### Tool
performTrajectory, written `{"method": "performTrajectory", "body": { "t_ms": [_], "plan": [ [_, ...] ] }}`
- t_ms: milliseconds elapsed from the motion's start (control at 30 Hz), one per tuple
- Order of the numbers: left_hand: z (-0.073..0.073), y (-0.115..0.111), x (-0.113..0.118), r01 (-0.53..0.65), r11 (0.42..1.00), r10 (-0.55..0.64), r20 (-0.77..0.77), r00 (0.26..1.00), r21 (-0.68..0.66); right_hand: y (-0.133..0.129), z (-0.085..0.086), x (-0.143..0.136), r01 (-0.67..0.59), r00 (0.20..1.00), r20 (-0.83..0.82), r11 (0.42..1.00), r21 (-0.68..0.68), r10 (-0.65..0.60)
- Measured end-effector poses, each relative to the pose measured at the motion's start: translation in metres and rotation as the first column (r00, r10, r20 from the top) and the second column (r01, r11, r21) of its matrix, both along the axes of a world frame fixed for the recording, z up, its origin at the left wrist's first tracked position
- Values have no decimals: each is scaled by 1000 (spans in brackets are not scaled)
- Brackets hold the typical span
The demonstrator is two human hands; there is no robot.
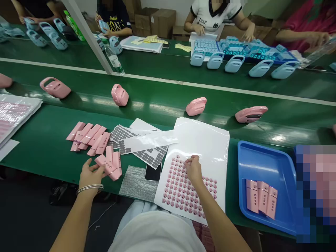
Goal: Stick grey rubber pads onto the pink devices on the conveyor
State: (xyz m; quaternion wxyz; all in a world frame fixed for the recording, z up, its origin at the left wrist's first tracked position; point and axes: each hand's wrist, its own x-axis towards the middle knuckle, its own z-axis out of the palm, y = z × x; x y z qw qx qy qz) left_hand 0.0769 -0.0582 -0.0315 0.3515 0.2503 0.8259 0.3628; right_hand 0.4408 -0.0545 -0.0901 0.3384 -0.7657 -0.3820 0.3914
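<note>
Head view:
Left hand [90, 173]: grasping pink panel [107, 164].
Right hand [193, 168]: fingertips pinching at sticker sheet [202, 147].
Blue tray [265, 157]: three pink panels.

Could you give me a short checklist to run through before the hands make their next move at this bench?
1. Right hand on the sticker sheet, fingertips pinched at the top rows: ok.
2. Sticker actually lifted: cannot tell, too small.
3. Left hand touching a pink panel at the table edge: ok.
4. More pink panels laid out beyond it: ok.
5. Blue tray at right holds three panels, bare floor left: ok.
6. Pink housings on the belt lie apart from both hands: ok.
</note>
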Motion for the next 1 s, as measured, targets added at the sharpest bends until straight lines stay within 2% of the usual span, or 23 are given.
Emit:
{"method": "performTrajectory", "body": {
  "t_ms": [67,100,167,267,333,400,500,567,633,700,767,1000],
  "plan": [
    [15,-4,25,-82,990,52,256,965,111,-2,14,-1,64,995,-72,998,-20,-65],
    [23,-6,40,-118,984,57,389,920,136,-4,24,-3,99,988,-114,995,-24,-101],
    [37,-12,73,-163,979,58,592,804,126,-15,50,-11,152,967,-203,988,-22,-153],
    [49,-27,122,-200,979,114,737,666,30,-36,93,-32,190,894,-414,982,5,-171],
    [52,-39,148,-158,987,117,796,594,-27,-48,116,-46,251,788,-584,968,17,-195],
    [51,-50,165,-17,999,39,845,533,-35,-54,130,-55,308,736,-639,951,25,-222],
    [50,-58,173,273,960,-187,856,483,56,-56,137,-55,320,763,-598,947,19,-246],
    [49,-59,173,434,894,-309,852,422,109,-55,138,-52,322,779,-570,947,7,-260],
    [48,-61,172,540,828,-391,849,355,155,-54,139,-50,337,794,-540,942,10,-278],
    [46,-66,173,586,786,-449,834,320,198,-54,140,-50,341,805,-521,940,16,-284],
    [44,-71,176,596,770,-484,818,312,228,-54,141,-50,337,809,-517,941,18,-280],
    [45,-77,180,591,770,-475,834,281,239,-54,145,-45,282,828,-512,959,23,-231]
  ]
}}
